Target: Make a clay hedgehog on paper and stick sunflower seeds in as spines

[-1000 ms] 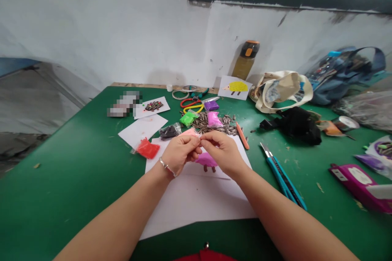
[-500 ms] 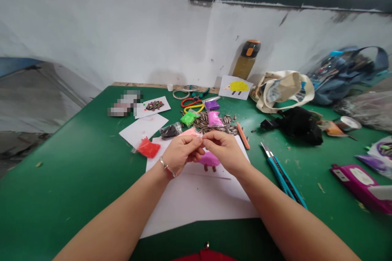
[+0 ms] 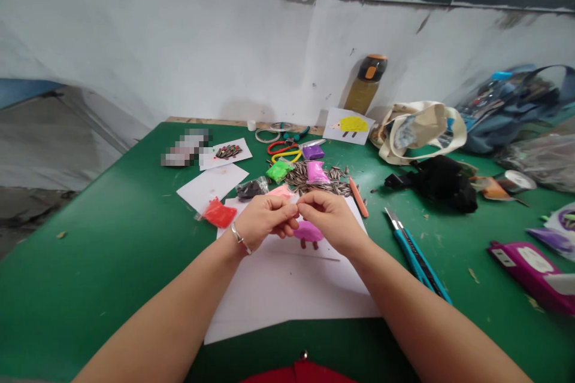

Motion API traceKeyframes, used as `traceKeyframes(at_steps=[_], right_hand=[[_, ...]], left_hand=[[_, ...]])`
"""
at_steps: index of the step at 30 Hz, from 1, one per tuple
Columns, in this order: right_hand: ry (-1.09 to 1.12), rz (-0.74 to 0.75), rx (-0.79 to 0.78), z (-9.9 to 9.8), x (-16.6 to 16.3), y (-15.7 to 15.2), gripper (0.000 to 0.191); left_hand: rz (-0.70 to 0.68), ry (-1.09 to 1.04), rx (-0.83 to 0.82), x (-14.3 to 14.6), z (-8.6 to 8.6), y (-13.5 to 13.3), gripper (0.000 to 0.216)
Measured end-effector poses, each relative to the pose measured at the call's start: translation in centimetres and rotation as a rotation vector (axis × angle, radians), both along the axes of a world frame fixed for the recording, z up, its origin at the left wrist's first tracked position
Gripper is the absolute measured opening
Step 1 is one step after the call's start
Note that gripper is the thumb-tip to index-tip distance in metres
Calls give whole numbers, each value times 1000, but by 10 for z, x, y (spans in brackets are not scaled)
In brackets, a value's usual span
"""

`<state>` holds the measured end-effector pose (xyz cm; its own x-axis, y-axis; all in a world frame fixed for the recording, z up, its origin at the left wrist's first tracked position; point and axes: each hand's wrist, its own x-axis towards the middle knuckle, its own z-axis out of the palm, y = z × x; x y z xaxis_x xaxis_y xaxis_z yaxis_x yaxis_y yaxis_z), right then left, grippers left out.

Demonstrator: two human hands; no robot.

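My left hand (image 3: 270, 219) and my right hand (image 3: 330, 219) meet fingertip to fingertip above the white paper (image 3: 287, 293). Both are closed in a pinch; whatever sits between the fingertips is too small to make out. Below them on a card lies a pink clay animal shape (image 3: 309, 231) with short brown legs, partly covered by my hands. Just beyond are a pale pink clay packet (image 3: 281, 192), a pile of sunflower seeds (image 3: 296, 178), a bright pink packet (image 3: 317, 172), a green packet (image 3: 279, 170) and a black packet (image 3: 251, 188). A red packet (image 3: 218, 212) lies to the left.
A teal utility knife (image 3: 415, 254) and an orange tool (image 3: 358, 196) lie at right, with a magenta case (image 3: 530, 272) further out. Scissors (image 3: 287, 146), a purple packet (image 3: 313, 151) and a yellow hedgehog card (image 3: 348, 126) are behind. A bottle (image 3: 366, 85) stands against the wall.
The whole view has shifted slightly. My hands stay pinched together over the paper, with only a slight movement of the fingers.
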<state>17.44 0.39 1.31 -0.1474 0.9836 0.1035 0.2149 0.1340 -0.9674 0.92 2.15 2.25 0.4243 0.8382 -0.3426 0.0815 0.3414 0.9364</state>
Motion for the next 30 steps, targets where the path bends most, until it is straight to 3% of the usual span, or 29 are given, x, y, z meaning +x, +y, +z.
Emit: traceKeyframes(at_steps=[5, 12, 16, 20, 25, 30], right_hand=[[-78, 0, 9, 1, 0, 0, 13], [-182, 159, -112, -1, -1, -2, 17], [-213, 193, -160, -6, -2, -2, 17], [-344, 192, -120, -13, -1, -1, 21], [-524, 251, 20, -15, -2, 1, 26], [-634, 231, 97, -15, -7, 2, 25]], left_hand=[[-36, 106, -36, -9, 6, 4, 42], [-219, 261, 115, -15, 7, 6, 20], [-288, 357, 94, -16, 9, 5, 27], [-310, 547, 99, -22, 12, 8, 37], [-347, 844, 354, -24, 9, 12, 25], [-411, 921, 380, -18, 3, 11, 22]])
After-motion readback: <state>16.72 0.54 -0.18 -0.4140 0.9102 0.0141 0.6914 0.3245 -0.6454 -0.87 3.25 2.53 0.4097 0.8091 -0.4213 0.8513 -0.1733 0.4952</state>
